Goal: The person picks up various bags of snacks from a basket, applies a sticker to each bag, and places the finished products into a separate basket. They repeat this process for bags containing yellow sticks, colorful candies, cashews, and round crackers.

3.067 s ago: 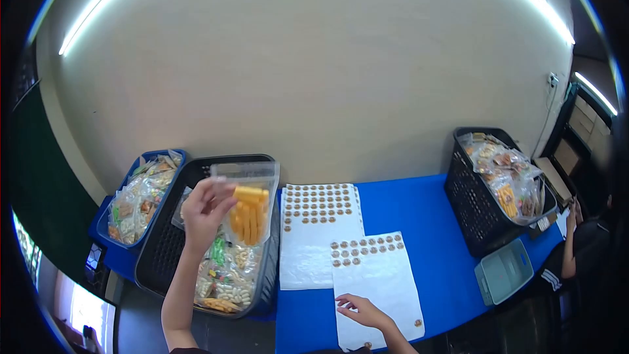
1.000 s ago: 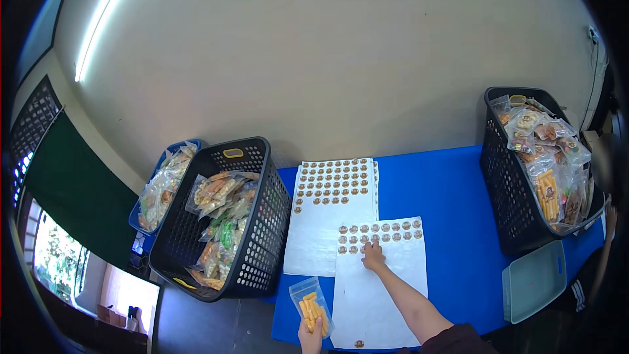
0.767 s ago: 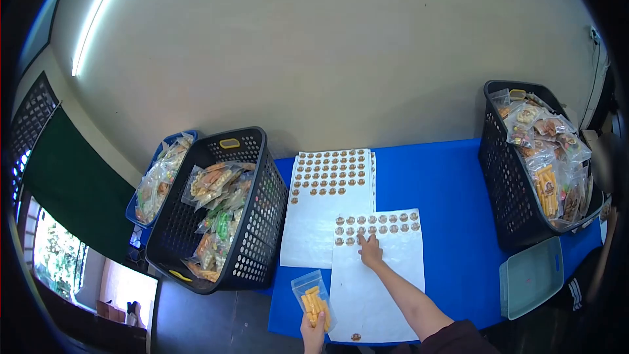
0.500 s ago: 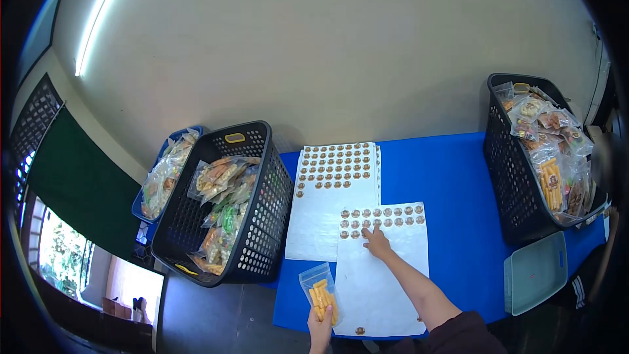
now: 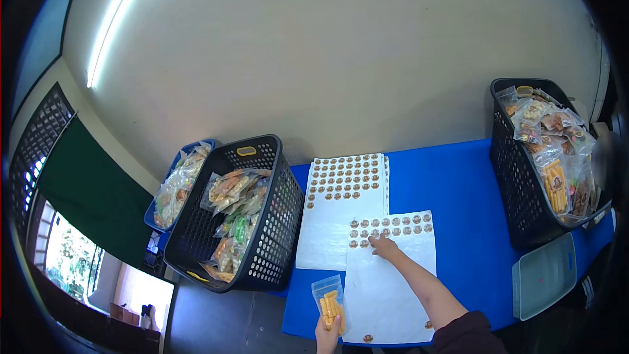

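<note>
My left hand (image 5: pixel 327 337) grips a clear zip bag (image 5: pixel 320 285) of yellow stick snacks at the table's front edge, with the bag upright. My right hand (image 5: pixel 385 248) reaches over the front sticker sheet (image 5: pixel 391 295), its thumb and fingertips closed at a round brown sticker in the third row. The fingers partly cover that sticker. Two fuller rows of stickers lie above it, and a couple of single ones are near the sheet's bottom edge. Behind and to the left lies another sticker sheet (image 5: pixel 321 239), partly under the front one.
A black basket (image 5: pixel 288 216) holding snack bags stands left, beside a blue basket (image 5: pixel 149 213) of bags. Another black basket (image 5: pixel 510 177), heaped with bags, is at the right. A grey-green tray (image 5: pixel 544 282) sits before it on the blue table (image 5: pixel 452 183).
The view has shifted, so everything appears slightly lower and farther right. My right fingers have drawn closer together at the third sticker row. My left hand still holds the bag.
</note>
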